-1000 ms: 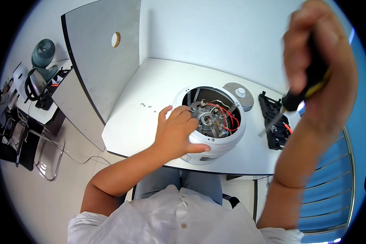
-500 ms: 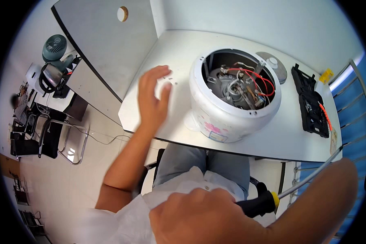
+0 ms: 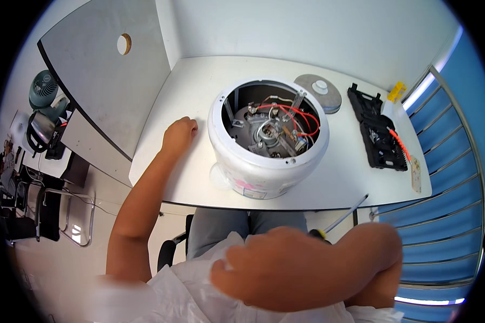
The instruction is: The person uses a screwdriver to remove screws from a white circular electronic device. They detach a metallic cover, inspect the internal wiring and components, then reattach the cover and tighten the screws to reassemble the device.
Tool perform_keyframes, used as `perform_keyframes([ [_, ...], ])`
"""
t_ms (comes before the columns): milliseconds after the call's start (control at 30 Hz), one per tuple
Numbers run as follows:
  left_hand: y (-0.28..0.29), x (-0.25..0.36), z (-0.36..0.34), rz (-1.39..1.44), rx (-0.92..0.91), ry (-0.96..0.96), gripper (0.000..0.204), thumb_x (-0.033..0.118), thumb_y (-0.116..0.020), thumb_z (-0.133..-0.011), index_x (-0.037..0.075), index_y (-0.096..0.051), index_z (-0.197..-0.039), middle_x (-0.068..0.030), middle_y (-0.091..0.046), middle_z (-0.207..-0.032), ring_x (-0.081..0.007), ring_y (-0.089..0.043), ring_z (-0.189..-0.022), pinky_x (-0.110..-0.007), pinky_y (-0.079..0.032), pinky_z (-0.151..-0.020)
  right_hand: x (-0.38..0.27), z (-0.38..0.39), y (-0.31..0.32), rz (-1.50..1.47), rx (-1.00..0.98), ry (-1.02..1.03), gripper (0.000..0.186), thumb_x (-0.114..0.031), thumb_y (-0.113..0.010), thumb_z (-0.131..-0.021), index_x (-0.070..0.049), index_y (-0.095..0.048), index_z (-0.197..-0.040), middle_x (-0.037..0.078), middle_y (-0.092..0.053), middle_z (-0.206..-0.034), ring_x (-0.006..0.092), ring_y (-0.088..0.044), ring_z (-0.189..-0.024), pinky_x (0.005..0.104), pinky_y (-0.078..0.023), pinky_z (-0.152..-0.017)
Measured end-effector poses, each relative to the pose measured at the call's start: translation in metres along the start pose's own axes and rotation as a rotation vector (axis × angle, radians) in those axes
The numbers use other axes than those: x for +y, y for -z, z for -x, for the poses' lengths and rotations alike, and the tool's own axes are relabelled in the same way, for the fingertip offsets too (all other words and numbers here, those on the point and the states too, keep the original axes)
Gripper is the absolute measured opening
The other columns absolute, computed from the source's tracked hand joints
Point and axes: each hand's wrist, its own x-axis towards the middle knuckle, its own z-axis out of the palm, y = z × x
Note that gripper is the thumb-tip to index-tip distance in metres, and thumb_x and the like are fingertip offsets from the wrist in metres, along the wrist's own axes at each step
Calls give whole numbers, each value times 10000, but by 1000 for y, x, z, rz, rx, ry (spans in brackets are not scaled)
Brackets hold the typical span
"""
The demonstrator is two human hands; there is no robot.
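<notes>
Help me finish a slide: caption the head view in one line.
Right hand gripping a screwdriver, left hand beside an open-topped white appliance on a white table, red wires exposed.

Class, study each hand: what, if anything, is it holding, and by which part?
The right hand holds a screwdriver by its handle, mostly hidden behind the hand. The left hand is curled; whether it holds anything cannot be told.

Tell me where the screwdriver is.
In the head view, the screwdriver is below and right of centre, in the right hand, its tip near the table's front edge.
</notes>
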Motion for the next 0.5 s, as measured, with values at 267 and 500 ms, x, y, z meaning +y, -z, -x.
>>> perform_keyframes([
  [267, 57, 53, 51, 1078, 255, 104, 212, 241, -688, -877, 42, -626, -836, -46, -609, -800, -162, -577, -740, -292, -444, -669, 30, 103, 23, -551, 1625, 566, 157, -157, -614, -909, -36, -524, -956, 42, -538, -725, 128, -512, -501, 256, -424, -449],
  [500, 91, 139, 121, 1487, 185, -302, 313, 315, -611, -942, 16, -609, -848, -46, -579, -803, -145, -536, -732, -262, -426, -681, 48, 65, 19, -887, 1678, 874, 145, -162, -602, -923, -54, -508, -895, 38, -498, -702, 114, -504, -503, 250, -433, -462],
])
